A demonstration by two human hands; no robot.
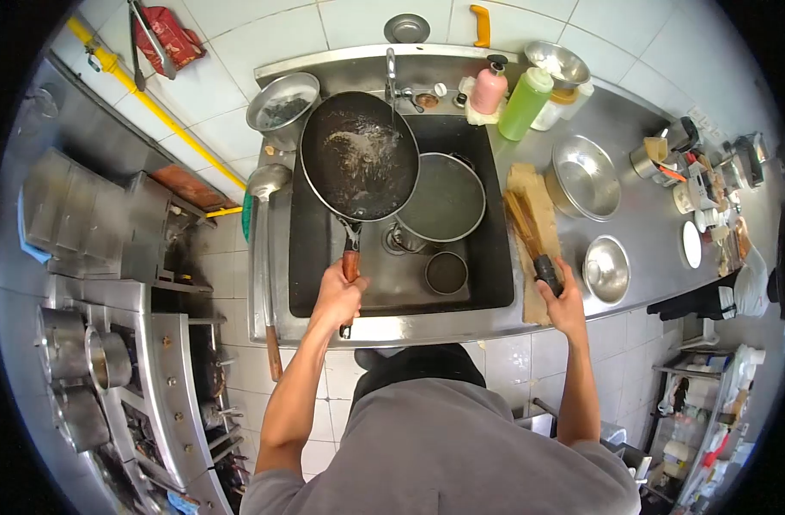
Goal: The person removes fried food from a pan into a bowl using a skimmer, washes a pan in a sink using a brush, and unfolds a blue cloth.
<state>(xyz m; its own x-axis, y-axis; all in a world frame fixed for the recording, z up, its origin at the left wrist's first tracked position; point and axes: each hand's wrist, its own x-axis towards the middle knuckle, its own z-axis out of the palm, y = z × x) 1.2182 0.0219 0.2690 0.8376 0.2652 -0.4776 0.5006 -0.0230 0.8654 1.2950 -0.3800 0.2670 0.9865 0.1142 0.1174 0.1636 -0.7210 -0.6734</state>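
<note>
Your left hand [339, 296] is wrapped around the reddish-brown wooden handle [350, 264] of a large round black wok [358, 154], fingers folded in on the grip. The wok sits over the left part of the dark rectangular sink [501, 232], its handle pointing back toward you, and a pale, streaky patch marks the middle of the face you see. Its far edge is near the silver metal faucet [391, 64].

Your right hand [564, 296] pinches the black handle of a tan brush with long stiff bristles [544, 270] between thumb and fingers, to the right of the sink. The bristles point away from you, over a flat brown sheet [538, 202] on the stainless-steel desk [654, 240]; you cannot tell here whether they touch it.

In the sink, a wide round pot with cloudy liquid [448, 199] lies partly behind the wok's right edge, and a small dark round container [446, 273] stands nearer you. Just right of the brush are two shiny round metal bowls, a larger one [587, 178] and a smaller one [606, 269]. Left of the sink lies a long-handled metal ladle [268, 178], beside the wok.
</note>
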